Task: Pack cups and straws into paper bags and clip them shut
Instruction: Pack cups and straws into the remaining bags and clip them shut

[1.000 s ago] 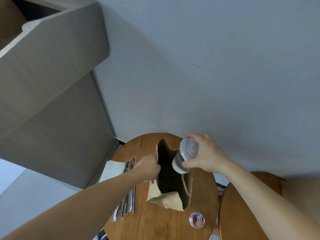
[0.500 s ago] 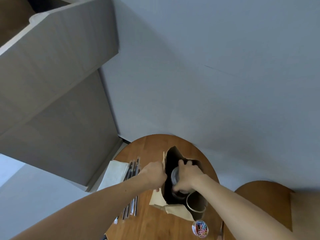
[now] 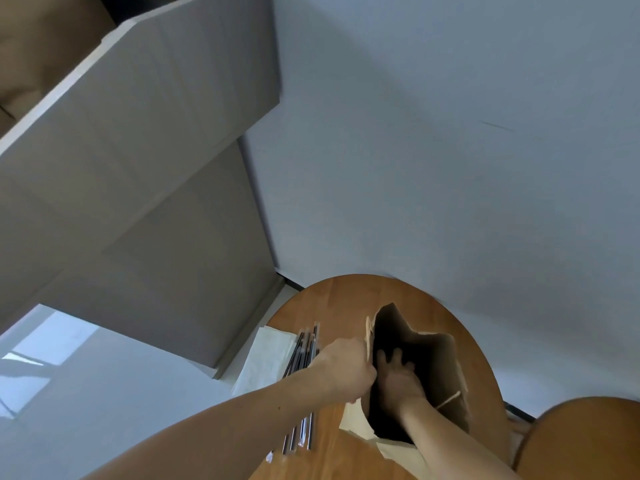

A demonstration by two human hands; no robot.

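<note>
A brown paper bag [image 3: 440,362] stands open on the round wooden table [image 3: 343,299]. My left hand [image 3: 343,372] pinches the bag's left rim by the handle and holds the mouth open. My right hand [image 3: 398,379] is sunk wrist-deep inside the bag, fingers slightly spread and pointing down into the dark interior. The clear cup is hidden in there, so whether the hand still holds it does not show. Several wrapped straws [image 3: 304,348] lie in a row on the table, left of the bag and partly under my left forearm.
A white flat paper bag [image 3: 266,358] lies under the straws at the table's left edge. A second round wooden table [image 3: 588,441] stands close on the right. A tall grey cabinet [image 3: 156,202] rises on the left and a plain wall behind.
My right hand carried the clear cup from above the bag's mouth down inside it and now reaches deeper, the cup out of sight. My left hand kept hold of the rim.
</note>
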